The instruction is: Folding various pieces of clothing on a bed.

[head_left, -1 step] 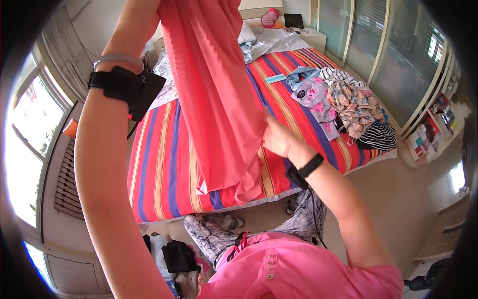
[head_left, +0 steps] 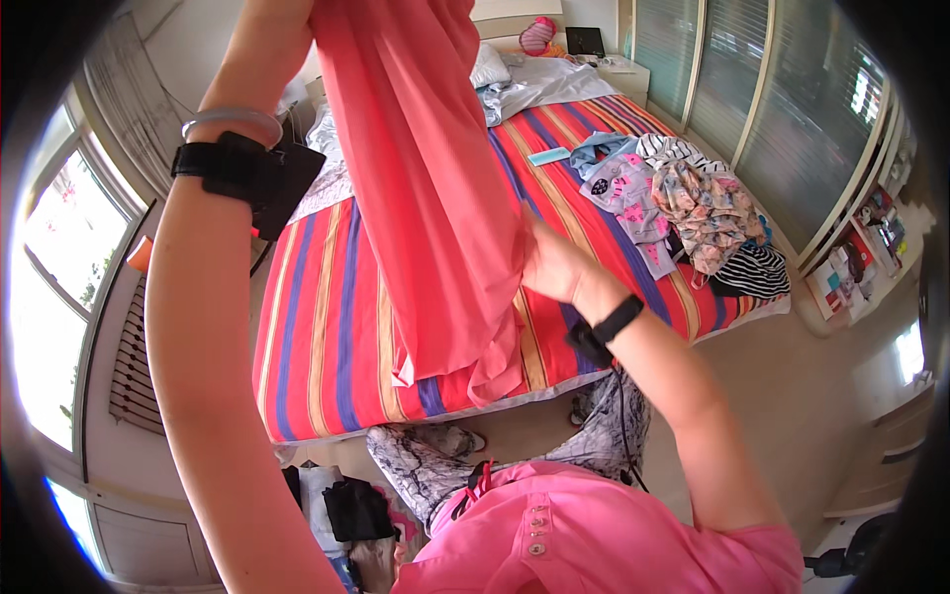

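A long coral-pink garment [head_left: 426, 208] hangs in loose folds over the bed, its top cut off by the upper edge of the view. Its lower hem comes down near the bed's front edge. My left hand [head_left: 287, 22] is raised high at the garment's top, and the cloth hangs from it; its fingers are out of view. At the garment's right side, partway down, my right hand [head_left: 556, 262] touches the cloth. The fabric covers its fingers, so their grip does not show.
Under the garment is a bed with a striped cover [head_left: 332, 327]. A heap of clothes [head_left: 693, 203] lies on its right side, near a light-blue flat item [head_left: 548, 156]. More folded dark and grey clothes [head_left: 356, 510] sit low at my left. Sliding glass doors [head_left: 802, 119] stand at right.
My left forearm and the upper part of the garment have shifted very slightly left. My right forearm has moved a touch to the right, its hand still at the cloth.
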The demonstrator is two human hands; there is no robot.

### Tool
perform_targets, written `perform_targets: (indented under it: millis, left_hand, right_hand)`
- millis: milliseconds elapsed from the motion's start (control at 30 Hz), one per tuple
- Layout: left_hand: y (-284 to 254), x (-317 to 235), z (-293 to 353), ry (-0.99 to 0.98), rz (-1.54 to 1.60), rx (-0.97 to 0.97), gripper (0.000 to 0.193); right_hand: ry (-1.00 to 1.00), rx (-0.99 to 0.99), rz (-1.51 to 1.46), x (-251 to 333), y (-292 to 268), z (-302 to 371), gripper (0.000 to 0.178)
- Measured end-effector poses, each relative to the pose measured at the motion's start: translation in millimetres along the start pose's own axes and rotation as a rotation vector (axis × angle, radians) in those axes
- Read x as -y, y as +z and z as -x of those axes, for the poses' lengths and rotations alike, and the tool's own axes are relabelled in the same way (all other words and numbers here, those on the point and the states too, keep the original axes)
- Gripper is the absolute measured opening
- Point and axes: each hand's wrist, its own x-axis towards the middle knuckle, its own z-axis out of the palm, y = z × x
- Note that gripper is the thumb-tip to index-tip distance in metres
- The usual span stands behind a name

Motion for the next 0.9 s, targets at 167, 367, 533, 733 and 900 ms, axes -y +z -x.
perform_targets:
  millis: [167, 367, 533, 733, 900]
  left_hand:
    - [-21, -42, 5, -0.007, -0.117, -0.130, 0.015]
    - [-86, -78, -5, 0.178, -0.386, -0.224, 0.019]
    - [-134, -92, -20, 0.135, -0.321, -0.513, 0.032]
    - [-157, -88, -20, 0.180, -0.219, -0.482, 0.030]
    - [-169, -79, 8, 0.150, -0.271, -0.477, 0.032]
  right_hand:
    - [-0.199, 0.063, 0.292, 89, -15, -48, 0.038]
    - [-0.508, -0.151, 0.425, 230, 52, -34, 0.036]
    - [-0.611, 0.036, 0.654, 244, 92, -11, 0.035]
    - [-0.674, -0.239, 0.765, 226, 125, 21, 0.033]
    - [-0.617, -0.058, 0.645, 181, 88, 19, 0.030]
